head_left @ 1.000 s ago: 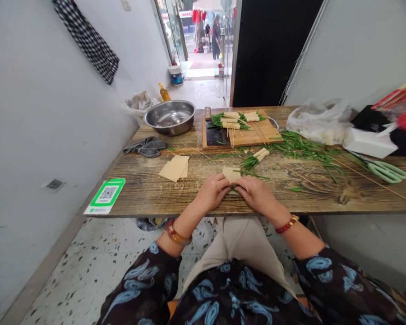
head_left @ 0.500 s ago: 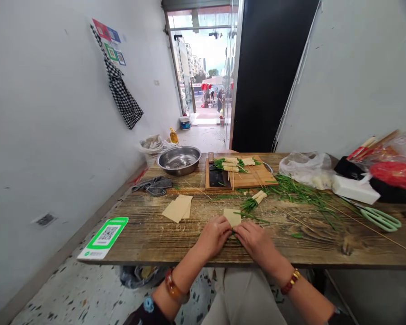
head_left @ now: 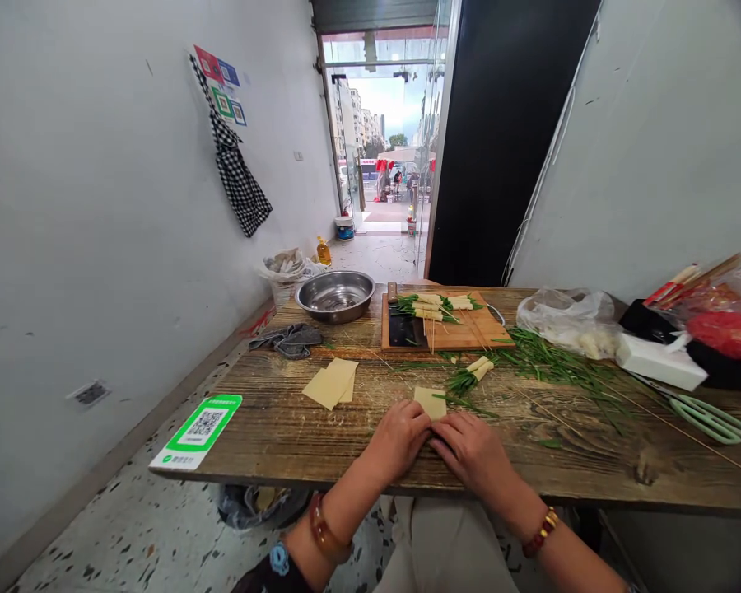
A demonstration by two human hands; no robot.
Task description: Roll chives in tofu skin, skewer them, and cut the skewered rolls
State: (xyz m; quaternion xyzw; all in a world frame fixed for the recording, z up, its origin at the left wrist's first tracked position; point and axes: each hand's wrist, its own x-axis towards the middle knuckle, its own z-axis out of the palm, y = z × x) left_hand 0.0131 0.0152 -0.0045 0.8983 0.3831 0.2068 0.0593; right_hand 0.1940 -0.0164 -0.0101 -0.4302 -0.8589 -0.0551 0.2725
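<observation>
Fingers (head_left: 417, 417) of left hand (head_left: 401, 436) and right hand (head_left: 473, 446) nearly meet, clamped on one tofu-skin sheet's near edge (head_left: 431, 412), loose sheets (head_left: 332, 384) at ten o'clock.

The left hand (head_left: 401, 435) points between one and two o'clock, the right hand (head_left: 471, 445) between ten and eleven, both curled.

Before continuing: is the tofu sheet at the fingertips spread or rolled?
The tofu sheet lies spread at its far part; left hand and right hand hide the rest: cannot tell.
</observation>
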